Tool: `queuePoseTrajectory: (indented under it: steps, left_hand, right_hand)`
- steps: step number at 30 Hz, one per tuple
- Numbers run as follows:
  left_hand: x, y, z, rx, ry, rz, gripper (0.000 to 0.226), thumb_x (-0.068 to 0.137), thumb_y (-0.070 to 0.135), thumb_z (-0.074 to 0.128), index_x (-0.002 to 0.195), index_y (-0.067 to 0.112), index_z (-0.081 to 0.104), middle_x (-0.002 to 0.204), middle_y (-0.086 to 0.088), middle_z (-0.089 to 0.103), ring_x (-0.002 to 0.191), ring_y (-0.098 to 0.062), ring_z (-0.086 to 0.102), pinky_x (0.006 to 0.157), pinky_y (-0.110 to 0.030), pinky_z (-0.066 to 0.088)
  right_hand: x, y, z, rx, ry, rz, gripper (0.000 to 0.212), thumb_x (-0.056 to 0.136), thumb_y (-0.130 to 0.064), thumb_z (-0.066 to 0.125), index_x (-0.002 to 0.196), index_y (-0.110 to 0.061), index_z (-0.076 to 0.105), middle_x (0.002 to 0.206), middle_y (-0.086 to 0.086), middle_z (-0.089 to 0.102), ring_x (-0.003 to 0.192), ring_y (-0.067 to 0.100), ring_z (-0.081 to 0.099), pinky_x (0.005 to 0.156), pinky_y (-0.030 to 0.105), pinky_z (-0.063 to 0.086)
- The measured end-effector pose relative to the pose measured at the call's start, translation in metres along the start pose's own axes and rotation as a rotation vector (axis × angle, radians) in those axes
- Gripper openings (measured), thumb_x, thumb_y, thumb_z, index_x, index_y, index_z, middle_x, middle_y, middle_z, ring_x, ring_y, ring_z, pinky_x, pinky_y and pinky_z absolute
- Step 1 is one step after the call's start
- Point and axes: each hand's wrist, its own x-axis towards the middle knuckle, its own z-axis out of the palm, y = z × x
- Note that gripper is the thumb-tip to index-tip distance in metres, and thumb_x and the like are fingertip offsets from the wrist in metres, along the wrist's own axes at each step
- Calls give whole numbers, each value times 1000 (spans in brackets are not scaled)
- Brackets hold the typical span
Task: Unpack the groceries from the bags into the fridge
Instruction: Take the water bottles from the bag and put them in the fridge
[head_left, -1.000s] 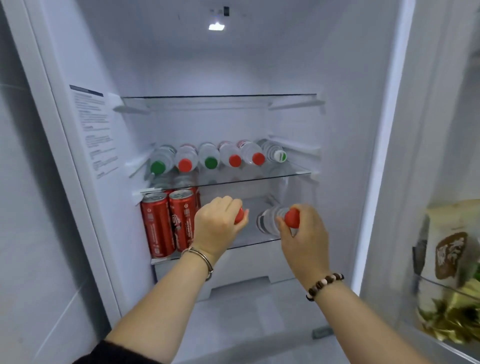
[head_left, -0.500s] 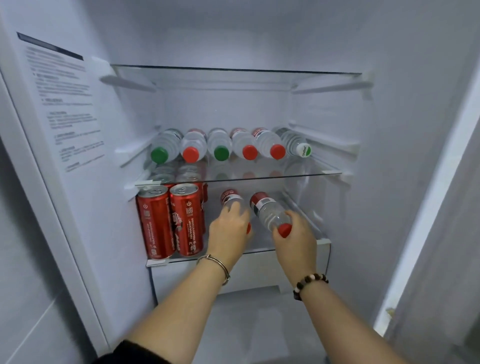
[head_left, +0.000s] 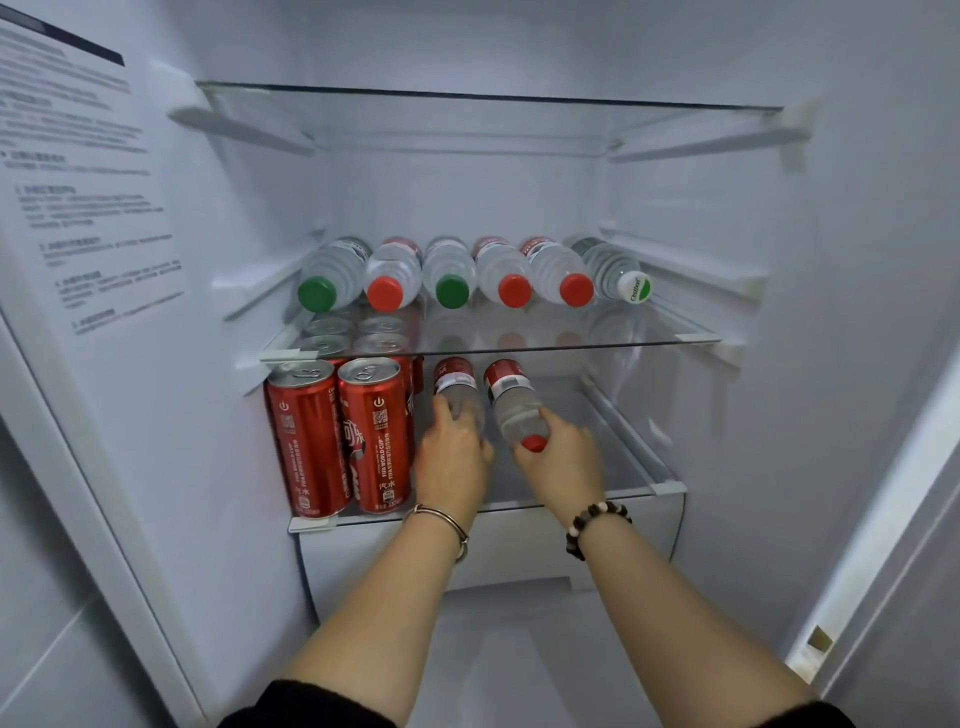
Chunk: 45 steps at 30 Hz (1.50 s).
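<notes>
Two clear water bottles with red labels lie side by side on the lower glass shelf of the open fridge. My left hand is closed over the left bottle, hiding its cap. My right hand grips the cap end of the right bottle, and its red cap shows between my fingers. Left of them stand red cola cans, two in front and more behind.
On the middle glass shelf lie several water bottles in a row, with green, red and white caps facing out. The top glass shelf holds nothing. A white drawer sits under the lower shelf. An instruction sticker covers the left wall.
Both hands have pushed the two bottles deeper onto the lower shelf, and the bottles now lie flat next to the cans. My head has moved closer to the fridge.
</notes>
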Motion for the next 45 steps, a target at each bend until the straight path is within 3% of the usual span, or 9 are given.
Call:
queuePoseTrajectory:
  steps: [4,9,13,16,19,22,31,36,45]
  left_hand:
    - [3,-5,5,-135,9,-39,47,90,23,52,134,11,46,141,-12,28,102,-35,58,85,-38,51]
    - [6,-9,7,-249,33,-85,48,91,17,50,138,8,42,143,-13,28,110,-35,54,91,-37,47]
    - [1,-8,14,-64,70,-45,49,92,16,47,140,7,37,144,-18,30,113,-36,52,89,-37,47]
    - [0,-12,20,25,91,20,52,89,9,47,139,6,37,145,-21,31,131,-39,36,105,-41,38]
    - [1,-13,20,-12,64,89,63,84,-2,44,144,5,30,153,-18,24,144,-32,15,118,-39,19]
    - [3,-13,16,-94,64,77,62,84,-6,43,144,4,31,153,-16,25,145,-27,14,119,-34,12]
    - [0,-11,10,-110,67,67,61,84,-6,43,143,2,33,153,-15,26,145,-26,14,119,-31,12]
    - [-3,-12,9,-140,112,67,59,82,-8,47,140,4,40,150,-13,33,144,-25,19,116,-27,12]
    - [-3,-13,10,-181,141,54,58,81,-12,44,138,0,42,147,-15,38,143,-27,22,118,-33,18]
  right_hand:
    - [12,-7,-2,64,-115,13,47,84,-25,63,129,-18,54,101,9,67,96,29,61,86,44,51]
    - [20,-12,-3,112,-198,-12,31,84,-28,60,114,-20,59,90,5,69,83,25,64,77,44,55]
    - [19,-14,-10,143,-269,-7,41,90,-25,59,130,-15,51,119,9,62,110,26,57,88,32,46]
    - [21,-8,-13,240,-312,0,52,93,-22,57,141,-12,40,140,7,49,128,23,45,93,23,34]
    - [20,-2,-11,325,-338,5,53,94,-20,56,143,-14,37,146,3,42,136,18,36,104,26,29]
    - [19,0,-10,375,-370,-8,55,93,-18,58,144,-15,36,148,1,39,138,16,33,108,27,26]
    - [27,2,-8,338,-431,-40,78,83,-17,70,147,-17,27,150,2,35,139,15,29,111,30,24]
    - [28,1,-5,369,-420,-28,77,83,-13,70,147,-20,28,150,2,35,139,16,29,111,33,25]
    - [27,0,-5,375,-462,-24,78,84,-11,68,148,-23,25,152,4,32,140,17,27,114,36,25]
